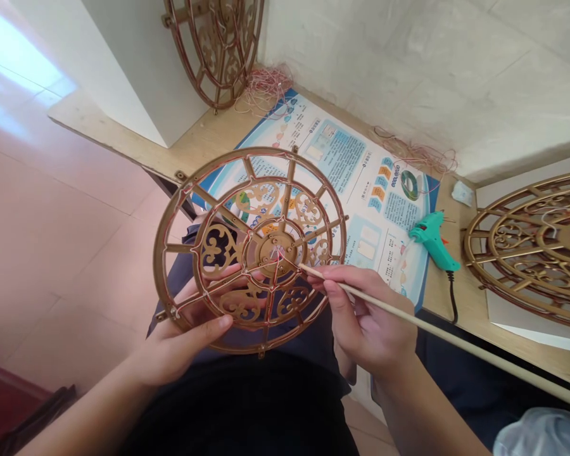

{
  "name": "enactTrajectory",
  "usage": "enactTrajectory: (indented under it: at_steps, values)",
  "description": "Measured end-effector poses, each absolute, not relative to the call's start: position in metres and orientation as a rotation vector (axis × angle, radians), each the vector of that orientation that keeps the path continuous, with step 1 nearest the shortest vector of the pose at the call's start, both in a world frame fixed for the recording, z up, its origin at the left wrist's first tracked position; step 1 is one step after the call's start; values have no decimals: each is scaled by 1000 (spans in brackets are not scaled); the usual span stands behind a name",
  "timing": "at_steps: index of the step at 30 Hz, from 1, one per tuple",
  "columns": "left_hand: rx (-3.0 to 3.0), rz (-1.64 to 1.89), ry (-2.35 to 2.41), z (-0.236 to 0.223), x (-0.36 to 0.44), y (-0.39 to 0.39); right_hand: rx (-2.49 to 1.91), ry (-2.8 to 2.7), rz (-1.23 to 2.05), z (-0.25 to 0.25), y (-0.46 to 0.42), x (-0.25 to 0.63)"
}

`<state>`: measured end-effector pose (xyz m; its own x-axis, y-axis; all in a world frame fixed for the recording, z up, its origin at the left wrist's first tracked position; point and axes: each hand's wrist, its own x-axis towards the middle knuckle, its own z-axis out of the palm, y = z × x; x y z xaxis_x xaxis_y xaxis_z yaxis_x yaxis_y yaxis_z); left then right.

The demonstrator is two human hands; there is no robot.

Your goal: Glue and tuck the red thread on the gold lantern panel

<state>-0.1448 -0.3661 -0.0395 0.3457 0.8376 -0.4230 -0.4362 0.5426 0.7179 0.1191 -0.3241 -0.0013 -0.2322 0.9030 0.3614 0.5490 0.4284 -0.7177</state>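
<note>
A round, gold-brown openwork frame (266, 181) with scroll ornaments is held tilted above my lap. My left hand (185, 339) grips its lower left side, thumb on the front and fingers behind, partly seen through the openings. Thin reddish and whitish wires run along the ribs and meet at the hub (266, 248). My right hand (368, 316) pinches a long, thin pale stick (437, 341) near its tip. That tip is over the frame, just right of the hub; whether it touches a wire I cannot tell.
A teal glue gun (434, 240) lies on the bench beside a printed poster (346, 158). Similar frames stand at the back (213, 50) and lie at the right (527, 240). Bundles of pinkish wire (268, 88) sit by the wall. A pale sleeve (544, 434) shows at lower right.
</note>
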Motion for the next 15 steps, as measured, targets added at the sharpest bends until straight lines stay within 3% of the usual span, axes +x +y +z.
enactTrajectory:
  at_steps: [5, 15]
  values:
    - [591, 873, 792, -47, -144, -368, -1216, -1998, 456, 6, -318, 106]
    - [600, 920, 737, -49, -147, -364, -1137, -1953, 529, 0, -322, 104]
